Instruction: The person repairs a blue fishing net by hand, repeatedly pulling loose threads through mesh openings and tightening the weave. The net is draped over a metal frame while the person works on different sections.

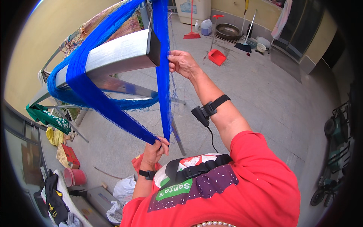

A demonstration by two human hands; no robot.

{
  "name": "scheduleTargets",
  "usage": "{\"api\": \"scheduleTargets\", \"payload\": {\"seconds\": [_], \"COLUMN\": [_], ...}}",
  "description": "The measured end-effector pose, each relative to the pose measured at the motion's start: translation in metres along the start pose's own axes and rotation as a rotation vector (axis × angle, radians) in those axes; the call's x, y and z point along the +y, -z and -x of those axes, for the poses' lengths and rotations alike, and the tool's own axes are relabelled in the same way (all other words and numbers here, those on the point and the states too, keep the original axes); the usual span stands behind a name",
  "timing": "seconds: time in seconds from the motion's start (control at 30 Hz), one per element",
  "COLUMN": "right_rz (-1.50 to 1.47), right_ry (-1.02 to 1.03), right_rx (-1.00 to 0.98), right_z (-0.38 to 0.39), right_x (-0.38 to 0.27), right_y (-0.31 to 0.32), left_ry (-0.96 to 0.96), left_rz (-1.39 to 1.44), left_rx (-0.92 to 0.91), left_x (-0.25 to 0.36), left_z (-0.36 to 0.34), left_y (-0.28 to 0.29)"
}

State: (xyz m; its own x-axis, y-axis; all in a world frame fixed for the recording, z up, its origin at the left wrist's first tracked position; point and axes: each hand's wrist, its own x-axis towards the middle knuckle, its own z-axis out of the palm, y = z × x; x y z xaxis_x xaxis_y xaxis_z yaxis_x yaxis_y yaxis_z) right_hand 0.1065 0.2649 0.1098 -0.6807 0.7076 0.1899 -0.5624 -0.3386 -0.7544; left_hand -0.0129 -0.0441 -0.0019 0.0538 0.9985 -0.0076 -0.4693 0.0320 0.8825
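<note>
Head view shows me the blue skein [109, 106] hanging over the metal beam [117, 49], its lower end gripped in the left hand [157, 149]. The right hand [185, 63] is narrow at the strand's edge; whether it pinches threads, I cannot tell. Fine loose threads stand out there, so, I judge, a hasty pull could tangle or snap them, and a weak left grip could let the loop slip. Below is grey paved floor [249, 102], with a red dustpan [217, 57] near the far wall and a red bucket [75, 176] at left.
</note>
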Motion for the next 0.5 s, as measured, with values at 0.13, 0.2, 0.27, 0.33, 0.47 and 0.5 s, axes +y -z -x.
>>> {"api": "scheduleTargets", "payload": {"seconds": [0.13,0.2,0.27,0.33,0.47,0.5], "right_rz": [0.055,0.125,0.215,0.239,0.32,0.313], "right_ry": [0.026,0.031,0.036,0.042,0.022,0.019], "right_rx": [0.051,0.105,0.174,0.261,0.465,0.503], "right_z": [0.002,0.003,0.005,0.007,0.014,0.018], "right_x": [0.0,-0.001,-0.002,-0.002,0.001,0.002], "right_y": [-0.001,0.0,0.003,0.006,0.017,0.019], "left_ry": [-0.02,-0.023,-0.031,-0.042,-0.037,-0.039], "left_rz": [0.014,0.014,0.02,0.035,0.032,0.03], "left_rx": [-0.005,-0.006,-0.008,-0.015,0.012,0.015], "left_x": [0.001,0.0,0.0,0.001,0.002,0.003], "left_z": [0.004,0.004,0.004,0.004,0.005,0.006], "left_y": [0.004,0.005,0.007,0.008,0.01,0.01]}}
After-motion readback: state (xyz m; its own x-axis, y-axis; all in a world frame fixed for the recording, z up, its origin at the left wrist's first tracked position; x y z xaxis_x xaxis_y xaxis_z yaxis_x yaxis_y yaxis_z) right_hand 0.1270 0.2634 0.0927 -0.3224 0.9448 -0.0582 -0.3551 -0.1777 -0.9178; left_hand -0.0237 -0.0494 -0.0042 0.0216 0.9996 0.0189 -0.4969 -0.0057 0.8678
